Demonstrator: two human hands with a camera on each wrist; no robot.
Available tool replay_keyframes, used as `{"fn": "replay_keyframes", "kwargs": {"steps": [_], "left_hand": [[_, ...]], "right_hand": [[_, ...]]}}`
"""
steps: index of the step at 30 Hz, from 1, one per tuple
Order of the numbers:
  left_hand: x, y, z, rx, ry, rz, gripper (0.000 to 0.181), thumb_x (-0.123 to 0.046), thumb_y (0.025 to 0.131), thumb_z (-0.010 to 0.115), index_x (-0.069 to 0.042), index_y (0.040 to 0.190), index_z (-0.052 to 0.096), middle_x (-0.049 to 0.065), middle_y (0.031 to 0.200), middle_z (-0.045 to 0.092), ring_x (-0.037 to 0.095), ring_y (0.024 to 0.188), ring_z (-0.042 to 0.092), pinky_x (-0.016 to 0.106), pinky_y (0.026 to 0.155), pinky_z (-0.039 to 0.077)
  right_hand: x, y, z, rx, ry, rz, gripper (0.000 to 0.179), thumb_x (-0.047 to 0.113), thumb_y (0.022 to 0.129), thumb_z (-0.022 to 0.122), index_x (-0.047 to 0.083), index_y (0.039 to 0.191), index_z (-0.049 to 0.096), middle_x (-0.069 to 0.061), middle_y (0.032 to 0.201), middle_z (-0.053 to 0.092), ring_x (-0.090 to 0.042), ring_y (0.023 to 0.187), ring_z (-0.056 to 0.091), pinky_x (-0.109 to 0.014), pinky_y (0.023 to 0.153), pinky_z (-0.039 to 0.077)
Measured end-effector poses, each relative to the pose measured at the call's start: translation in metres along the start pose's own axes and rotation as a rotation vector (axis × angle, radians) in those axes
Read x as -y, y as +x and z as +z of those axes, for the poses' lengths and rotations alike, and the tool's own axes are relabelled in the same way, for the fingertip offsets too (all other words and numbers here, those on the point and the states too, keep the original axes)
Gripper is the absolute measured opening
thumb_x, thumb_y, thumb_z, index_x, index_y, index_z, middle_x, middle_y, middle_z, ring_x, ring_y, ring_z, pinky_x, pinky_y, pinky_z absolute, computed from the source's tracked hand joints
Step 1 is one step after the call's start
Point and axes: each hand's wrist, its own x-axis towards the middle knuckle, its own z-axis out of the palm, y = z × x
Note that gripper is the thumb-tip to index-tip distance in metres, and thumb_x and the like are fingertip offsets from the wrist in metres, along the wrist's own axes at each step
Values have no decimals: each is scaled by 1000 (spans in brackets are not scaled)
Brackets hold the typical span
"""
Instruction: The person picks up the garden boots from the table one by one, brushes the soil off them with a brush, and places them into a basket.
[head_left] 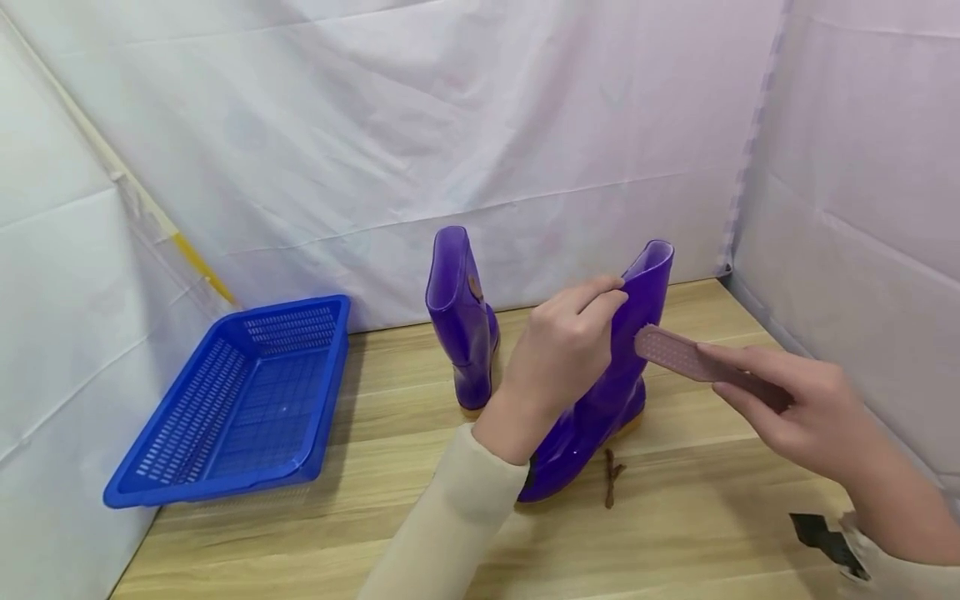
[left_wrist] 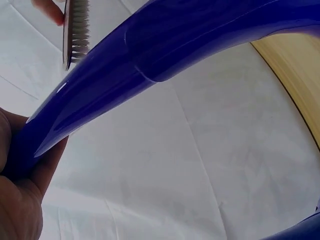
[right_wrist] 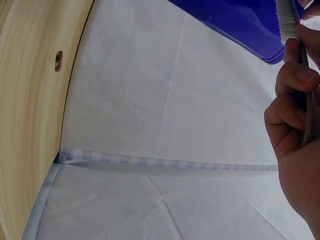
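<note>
Glossy, smooth purple boot (head_left: 622, 354), bristled brush (head_left: 675, 353), wood-grain table (head_left: 405, 458), plastic basket (head_left: 324, 408), creased cloth sheeting (head_left: 375, 142)

Pale wood-grain tabletop (head_left: 390, 458), streaked lengthwise. Behind it: wrinkled white fabric sheet (head_left: 360, 150) hung as back wall, horizontal crease lines. Right of tabletop: smooth white fabric side sheet (head_left: 862, 167), slight lilac cast. Blue-and-white checked strip (right_wrist: 150, 158) at the seam above tabletop's back-right corner. Left of tabletop: white-and-yellow slanted pole (head_left: 201, 265). Light soft, diffuse.

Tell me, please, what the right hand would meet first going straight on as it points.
The right hand, brush leading, would probably meet the held purple boot; any gap is unclear.
</note>
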Motion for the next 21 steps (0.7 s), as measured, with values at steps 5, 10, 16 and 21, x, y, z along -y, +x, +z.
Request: {"fn": "replay_keyframes", "kwargs": {"steps": [5,10,16,21], "left_hand": [[4,0,-12,-23,-41,24,23,5,100,59,-3,102,81,8,110,81,18,103,80,17,100,57],[13,-2,-35,-60,-111,26,23,6,99,60,-2,103,82,9,109,82,19,102,80,16,100,56],[24,-6,-76,-137,-238,20,20,9,96,64,1,99,82,13,106,82,24,99,81,21,95,61],[35,-9,-110,-159,-309,10,12,8,95,70,3,96,81,15,103,81,26,95,81,30,85,65]], "right_hand": [[-2,-3,-1,-7,-15,19,49,36,103,71,-13,108,78,0,113,82,11,100,68,-2,79,49],[-3,-4,0,-14,-23,27,50,37,103,71,-12,108,78,1,112,82,12,99,68,-2,79,48],[-3,2,5,-18,-22,-2,51,39,103,70,-11,107,79,-1,105,83,9,86,62,-5,69,44],[-6,6,13,18,-20,-21,53,42,105,67,-9,109,79,-4,101,82,7,84,59,-6,71,43]]}}
